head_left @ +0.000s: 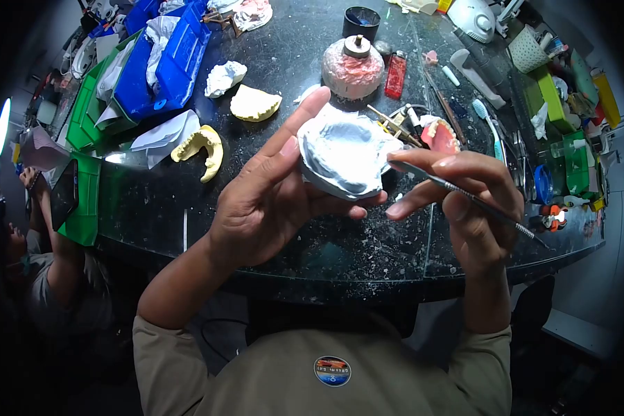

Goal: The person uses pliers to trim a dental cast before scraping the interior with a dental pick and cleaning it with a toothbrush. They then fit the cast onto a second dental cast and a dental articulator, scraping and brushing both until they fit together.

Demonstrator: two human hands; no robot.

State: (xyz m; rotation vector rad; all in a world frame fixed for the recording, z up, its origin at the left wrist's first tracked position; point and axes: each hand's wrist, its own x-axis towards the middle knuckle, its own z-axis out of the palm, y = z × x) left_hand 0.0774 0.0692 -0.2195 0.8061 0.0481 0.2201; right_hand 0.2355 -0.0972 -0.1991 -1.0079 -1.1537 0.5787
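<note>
A white plaster dental cast (pixel 345 149) with a hollowed top rests in my left hand (pixel 256 197), whose thumb and fingers close around its left side and underside. In my right hand (pixel 482 208) is a slim metal dental carver (pixel 503 218) with a ribbed grip. Its near end angles down to the right. The other end points at the right rim of the cast; whether it touches cannot be made out. Beyond the cast stands a round, pink-stained lamp-like pot (pixel 353 73) with a metal cap. A pink denture base with teeth (pixel 441 136) lies behind my right fingers.
Two yellowish dental casts (pixel 255 104) (pixel 211 156) lie left of my hand, near a white lump (pixel 224 78). Blue bins (pixel 177 66) and a green bin (pixel 83 201) stand farther left. A red lighter (pixel 396 75), toothbrush (pixel 489 125) and tools lie right. Another person's arm (pixel 48 215) is at far left.
</note>
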